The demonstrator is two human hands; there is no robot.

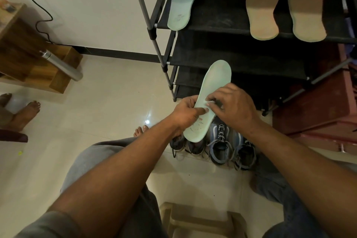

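Observation:
A pale green insole (214,83) is held in the air in front of the black shoe rack (222,50). My left hand (188,111) grips its left edge near the middle, thumb laid across its face. My right hand (233,105) is over its right side, fingers curled and pinching something small and dark against the insole; what it is cannot be made out. A matching green insole (184,0) leans on the rack's top shelf. Two blue-grey sneakers (220,145) stand on the floor beneath my hands.
Two tan insoles (263,6) (307,7) lie on the top shelf at right. A wooden stand (29,60) with a metal flask (61,63) is at left, another person's feet (23,110) beside it. Maroon boxes (318,106) at right; a plastic stool (202,220) under me.

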